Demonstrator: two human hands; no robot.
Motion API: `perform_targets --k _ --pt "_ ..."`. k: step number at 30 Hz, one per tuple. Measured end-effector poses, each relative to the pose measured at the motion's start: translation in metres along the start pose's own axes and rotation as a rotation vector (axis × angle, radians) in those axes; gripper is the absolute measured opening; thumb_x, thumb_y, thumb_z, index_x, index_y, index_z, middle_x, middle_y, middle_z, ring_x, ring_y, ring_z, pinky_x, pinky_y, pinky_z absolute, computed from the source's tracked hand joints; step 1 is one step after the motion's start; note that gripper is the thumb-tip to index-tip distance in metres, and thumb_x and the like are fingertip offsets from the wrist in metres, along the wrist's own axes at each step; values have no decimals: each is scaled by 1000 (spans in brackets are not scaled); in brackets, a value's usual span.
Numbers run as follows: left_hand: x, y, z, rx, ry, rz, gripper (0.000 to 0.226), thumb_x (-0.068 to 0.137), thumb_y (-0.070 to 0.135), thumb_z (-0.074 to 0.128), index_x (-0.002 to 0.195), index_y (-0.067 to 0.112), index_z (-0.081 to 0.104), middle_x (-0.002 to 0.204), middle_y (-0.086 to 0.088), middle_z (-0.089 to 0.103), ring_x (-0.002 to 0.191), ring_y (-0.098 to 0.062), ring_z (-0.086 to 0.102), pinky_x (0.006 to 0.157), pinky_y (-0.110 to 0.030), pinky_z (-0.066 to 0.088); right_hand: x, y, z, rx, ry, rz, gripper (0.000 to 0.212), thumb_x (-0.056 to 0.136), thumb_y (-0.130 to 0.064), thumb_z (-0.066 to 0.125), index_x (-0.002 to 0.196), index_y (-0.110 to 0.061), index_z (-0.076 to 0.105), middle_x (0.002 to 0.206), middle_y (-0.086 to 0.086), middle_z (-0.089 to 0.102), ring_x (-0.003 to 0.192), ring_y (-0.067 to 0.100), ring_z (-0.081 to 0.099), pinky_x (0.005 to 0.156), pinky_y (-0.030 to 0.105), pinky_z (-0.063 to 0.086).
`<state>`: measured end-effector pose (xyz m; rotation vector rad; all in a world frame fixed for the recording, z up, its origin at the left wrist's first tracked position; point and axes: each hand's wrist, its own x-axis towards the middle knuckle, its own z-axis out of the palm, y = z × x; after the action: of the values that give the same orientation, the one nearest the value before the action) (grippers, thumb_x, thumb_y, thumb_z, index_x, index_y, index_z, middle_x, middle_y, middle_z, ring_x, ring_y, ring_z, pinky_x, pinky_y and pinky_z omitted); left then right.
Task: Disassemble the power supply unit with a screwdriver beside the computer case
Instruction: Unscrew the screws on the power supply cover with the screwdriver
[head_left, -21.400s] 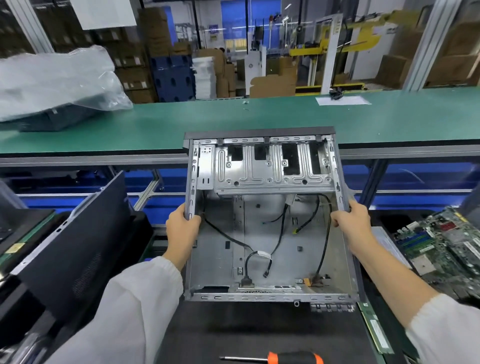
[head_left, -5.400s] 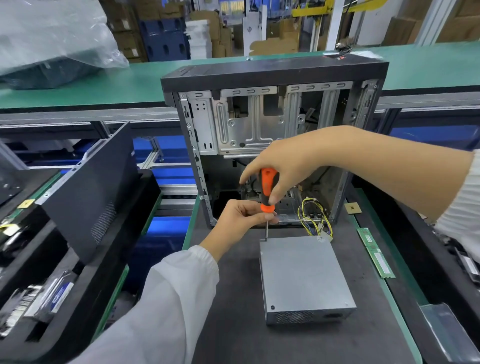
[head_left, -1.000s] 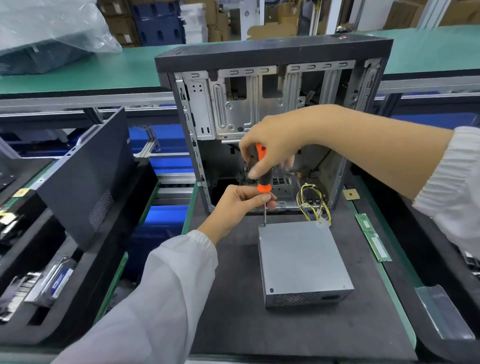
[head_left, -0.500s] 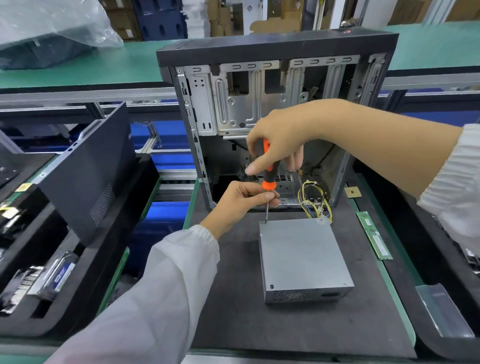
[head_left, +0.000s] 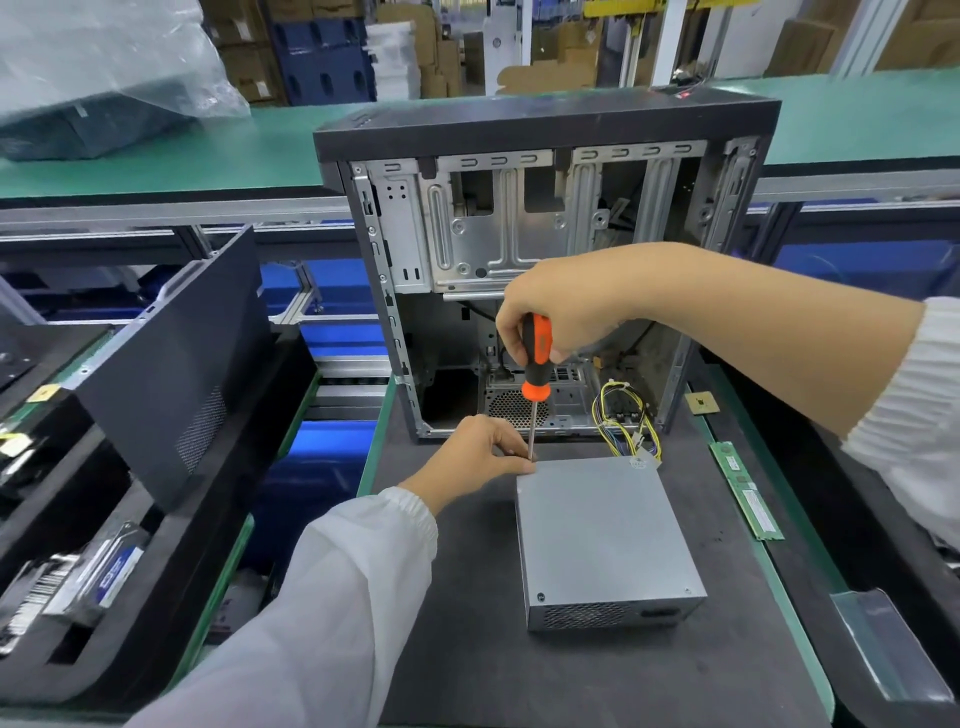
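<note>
One right hand (head_left: 558, 306) is gripping one orange-and-black screwdriver (head_left: 535, 364) upright over one grey metal power supply box (head_left: 602, 535). One left hand (head_left: 478, 452) is pinching at the tip, beside one open black computer case (head_left: 545, 130).

One head-worn camera looks forward and down from close above the tabletop (head_left: 467, 649), wide-angled. The left hand (head_left: 475, 449) sits near mid-frame; the right hand (head_left: 550, 309) reaches in just above it, nearer the case (head_left: 545, 124) beyond.

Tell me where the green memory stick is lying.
In the head view, the green memory stick lies flat on the dark mat's right edge, right of the power supply unit.
</note>
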<state>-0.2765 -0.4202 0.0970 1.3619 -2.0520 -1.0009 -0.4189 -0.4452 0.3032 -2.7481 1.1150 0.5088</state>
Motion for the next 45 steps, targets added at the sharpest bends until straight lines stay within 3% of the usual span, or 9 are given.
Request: perform_targets --k 12,19,26,29,34,37,39,41,45 --pt "-3 4 4 369 65 146 20 88 22 70 101 9 76 96 -4 67 87 -20 62 80 -33 51 -10 9 -1 143 5 63 20 86 -9 66 100 -23 67 101 -3 62 83 17 64 65 25 48" --pt "-6 8 1 707 26 304 24 98 31 53 105 15 69 106 3 60 91 -17 60 72 -33 49 -20 17 2 202 39 124 14 88 -14 64 100 -22 67 74 -14 57 63 14 65 62 24 48" --pt "-1 18 -4 742 -47 272 14 97 30 55 94 17 60 98 6 55 83 -15 57 71 -32 52 -36 29 -2 208 86 189 10 90 -18 62 97 -22 66 81 -8 60 62 16 66 56 21 43" --pt "4 29 0 360 68 138 10 94 19 61 86 14 57 88 4 61 79 -16 61 72 -30 53 -44 34 4 217 93 226 8 90 -20 62 97 -22 65 80 -7 61 54 10 63 54 20 42" --pt "22 60 27 -857 153 -225 14 92 -13 50 87 -2 57 76 -14 68 62 -17 68 60 -22 57 -63 48 14 219 132 285 8 89 -23 61 92 -20 67 72 1 66 42 4 58 55 22 46" --pt "38 68 44 -1134 149 -456 20 92 -9 44 79 -1 58 61 -9 63 47 -12 54 44 -18 47 -73 57 21 209 159 337 9 87 -24 61 88 -18 68 61 3 65 44 12 58 53 20 45" --pt "49 66 52 -1043 146 -495 27 88 -4 45 69 5 61 55 -2 52 41 -9 40 38 -19 32 -79 63 25 192 181 370 11 86 -26 62 88 -18 69 64 6 68 51 18 61 51 20 43" --pt "54 60 61 -633 186 -399 37 87 5 52 55 18 66 54 6 48 43 -7 37 43 -22 27 -82 70 31 180 202 395 12 85 -28 62 88 -18 68 75 10 70 65 23 68 52 22 42" --pt "51 52 81 43 136 -111 16 88 26 64 75 31 72 57 20 58 57 2 50 58 -23 38 -83 77 42 187 233 402 11 85 -31 63 88 -21 68 85 11 69 79 28 67 58 28 48"
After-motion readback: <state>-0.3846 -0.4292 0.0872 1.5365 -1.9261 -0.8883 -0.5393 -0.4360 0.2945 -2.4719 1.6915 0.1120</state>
